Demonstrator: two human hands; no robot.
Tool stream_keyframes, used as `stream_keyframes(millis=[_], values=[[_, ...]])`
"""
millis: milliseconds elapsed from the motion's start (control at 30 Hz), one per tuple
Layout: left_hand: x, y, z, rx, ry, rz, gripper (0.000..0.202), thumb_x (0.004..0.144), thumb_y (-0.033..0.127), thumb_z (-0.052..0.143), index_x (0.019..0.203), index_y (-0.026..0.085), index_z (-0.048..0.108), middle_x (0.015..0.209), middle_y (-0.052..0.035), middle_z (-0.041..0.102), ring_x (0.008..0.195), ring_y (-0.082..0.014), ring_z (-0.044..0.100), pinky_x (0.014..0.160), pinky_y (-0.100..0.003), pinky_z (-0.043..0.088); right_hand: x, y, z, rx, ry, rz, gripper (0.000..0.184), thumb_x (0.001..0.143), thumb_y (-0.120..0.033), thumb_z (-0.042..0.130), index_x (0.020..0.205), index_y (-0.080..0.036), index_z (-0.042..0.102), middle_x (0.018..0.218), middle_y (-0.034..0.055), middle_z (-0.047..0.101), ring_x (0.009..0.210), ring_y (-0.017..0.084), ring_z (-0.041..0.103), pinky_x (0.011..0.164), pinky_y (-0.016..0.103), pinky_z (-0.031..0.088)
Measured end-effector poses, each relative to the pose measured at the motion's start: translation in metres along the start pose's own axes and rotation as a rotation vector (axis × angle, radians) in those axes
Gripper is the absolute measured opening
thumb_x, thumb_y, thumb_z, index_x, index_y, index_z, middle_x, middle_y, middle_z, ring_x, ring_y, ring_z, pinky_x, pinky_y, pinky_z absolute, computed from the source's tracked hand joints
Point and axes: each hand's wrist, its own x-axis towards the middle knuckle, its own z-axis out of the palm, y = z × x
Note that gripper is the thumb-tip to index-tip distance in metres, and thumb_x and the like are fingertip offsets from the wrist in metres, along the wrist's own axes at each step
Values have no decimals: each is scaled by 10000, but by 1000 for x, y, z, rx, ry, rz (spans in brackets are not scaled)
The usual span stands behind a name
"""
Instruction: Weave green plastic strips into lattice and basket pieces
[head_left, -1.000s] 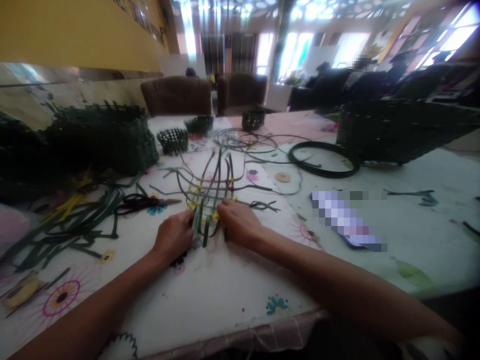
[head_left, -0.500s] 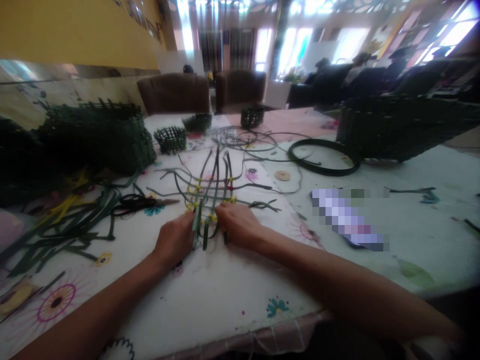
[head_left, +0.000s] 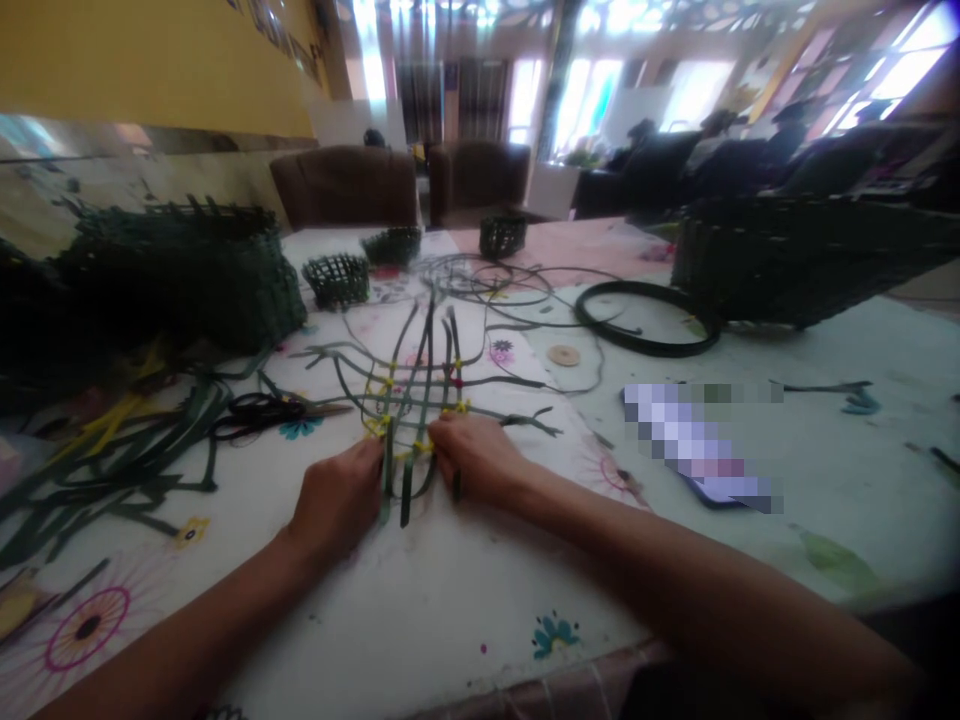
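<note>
An open lattice of crossing green strips lies on the table in front of me, with yellow ties and one red tie at its crossings. My left hand has its fingers closed on the lattice's near left corner, by a strip end. My right hand pinches the near right corner beside a yellow tie; its fingertips are partly hidden. Between my hands a loose strip end points toward me. Black-handled scissors lie left of the lattice, blades toward it.
Loose green strips pile up at left before a large dark woven basket. Small baskets stand farther back. A coiled dark strip, a pixelated object and another large basket are at right.
Both hands and the lattice's near edge sit slightly lower in view, and my left hand has shifted a little left. The near strip ends now hang lower. The view has moved slightly.
</note>
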Motion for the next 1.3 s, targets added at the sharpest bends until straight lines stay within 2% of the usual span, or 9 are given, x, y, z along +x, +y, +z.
stream_keyframes(millis=[200,333,467,567,700,800,967,1133,1300], values=[[-5,1,-1,183,461,254,225,903,193,494,681,182,533,579,-3,585,465,-141,521,463,-284,315,3,3,5,51,28,27,76,826,-161,549,777,-155,608,859,60,647,715,141,537,591,273,275],[-1,1,-5,219,589,483,96,906,148,524,868,133,611,869,-99,695,713,-191,621,640,-313,455,5,2,6,56,33,45,110,840,-169,533,762,-161,611,839,52,653,693,139,538,581,272,265],[0,0,-4,211,590,595,143,899,108,530,1009,120,620,1062,-123,685,986,-227,619,861,-354,467,4,1,5,42,26,34,103,839,-183,550,774,-160,627,852,56,670,703,146,557,585,276,272],[1,-1,-2,193,538,578,190,917,76,472,1028,157,602,1188,-73,664,1206,-213,534,1054,-382,359,4,1,5,39,22,9,82,841,-200,576,807,-164,641,863,54,680,709,149,570,587,275,278],[9,-5,0,44,492,588,232,913,15,403,1006,159,560,999,-42,716,1177,-199,578,1133,-447,275,3,1,3,18,23,-4,76,836,-194,581,818,-168,650,850,52,678,699,151,570,579,281,272],[15,-8,3,-16,462,563,216,915,25,369,922,159,538,802,-33,694,952,-193,662,1057,-461,369,2,-1,0,4,7,0,85,818,-175,585,852,-166,662,876,57,681,714,154,569,581,285,269],[21,-6,5,72,451,452,182,902,81,394,818,162,533,669,-33,625,665,-190,610,791,-373,463,2,-2,-3,31,-6,17,90,816,-156,563,837,-166,649,868,49,670,709,142,541,580,283,250],[28,-4,2,171,419,342,164,870,110,420,817,156,568,580,-29,584,553,-207,559,593,-329,404,4,2,1,109,19,82,107,825,-148,529,780,-172,624,805,36,657,681,132,513,574,269,248],[29,-2,6,101,380,241,206,888,121,420,920,152,621,651,-42,664,581,-210,599,598,-319,396,7,5,8,193,52,129,114,813,-176,527,742,-177,616,782,30,670,666,131,518,563,257,252]])
